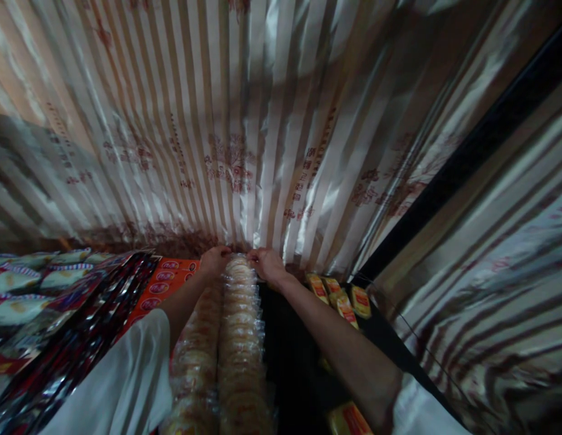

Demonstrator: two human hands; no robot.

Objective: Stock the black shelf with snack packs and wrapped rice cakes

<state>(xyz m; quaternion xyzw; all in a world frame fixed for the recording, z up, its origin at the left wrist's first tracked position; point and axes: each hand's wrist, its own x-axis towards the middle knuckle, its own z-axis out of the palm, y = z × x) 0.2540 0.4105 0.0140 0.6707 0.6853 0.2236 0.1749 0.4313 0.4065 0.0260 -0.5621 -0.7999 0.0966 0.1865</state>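
Note:
Two long rows of round, flat pastries in clear plastic wrappers run away from me, the right row point(242, 350) reaching further back than the left row point(197, 374). At the far end of the right row, my left hand point(214, 261) pinches the left edge of the last wrapped pastry point(238, 263). My right hand point(268, 267) has its fingers closed at that pastry's right edge. Both arms stretch forward, one on each side of the rows. The fingertips are small and dim here.
Left of the rows lie an orange printed sheet point(165, 284), dark shiny packets point(100, 326) and white-green packets point(18, 278). Small yellow-red packets point(345, 308) lie on the black surface point(294, 374) at right. A striped foil curtain point(226, 121) hangs behind, beside a black post point(462, 157).

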